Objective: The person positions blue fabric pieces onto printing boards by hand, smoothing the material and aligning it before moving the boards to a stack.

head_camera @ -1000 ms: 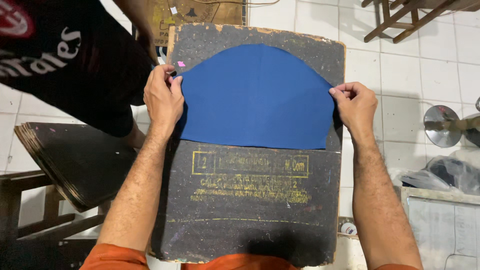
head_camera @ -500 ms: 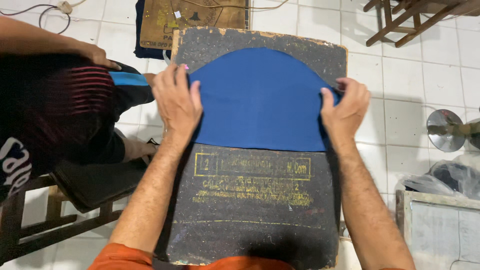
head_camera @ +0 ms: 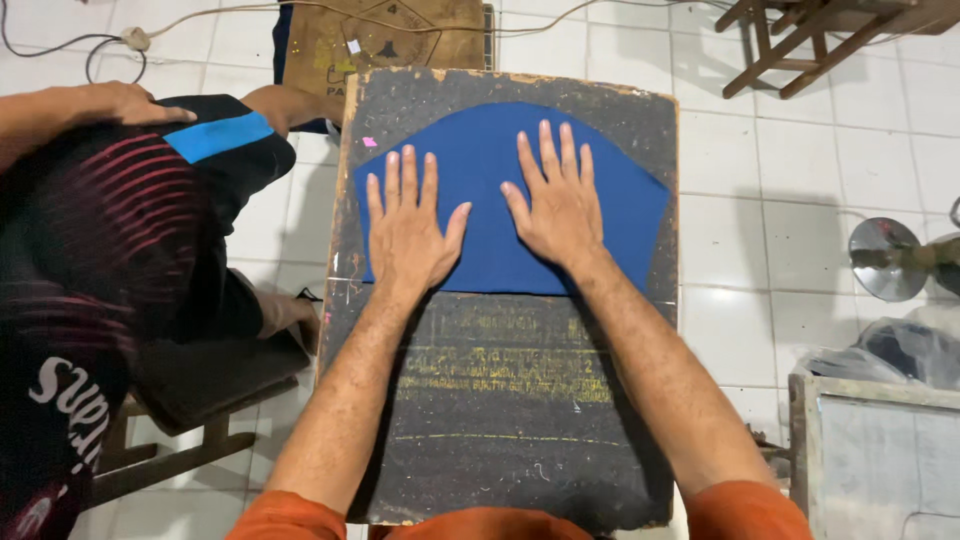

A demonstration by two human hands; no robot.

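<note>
Both my hands lie flat and spread on a blue fabric piece [head_camera: 610,215] at the centre of the frame, palms down, fingers fanned and pointing toward the top edge. My left hand [head_camera: 408,232] presses the cloth's left half; my right hand [head_camera: 560,205] presses its middle, just beside the left, the two thumbs near each other but apart. Neither hand pinches or grips anything.

The fabric, curved along its top and straight along its bottom, sits on the upper half of a dark worn board [head_camera: 500,420] that runs from the upper centre of the frame down to the bottom edge, faded yellow markings showing below the cloth.

At the left of the frame another person in a dark shirt with red stripes [head_camera: 90,230] bends over a wooden stool [head_camera: 190,440], one hand [head_camera: 125,102] resting on their own back. The white tiled floor [head_camera: 760,240] fills the right side, with a round metal object [head_camera: 885,258] at the right edge and a cardboard sheet [head_camera: 385,45] beyond the board at the top.
</note>
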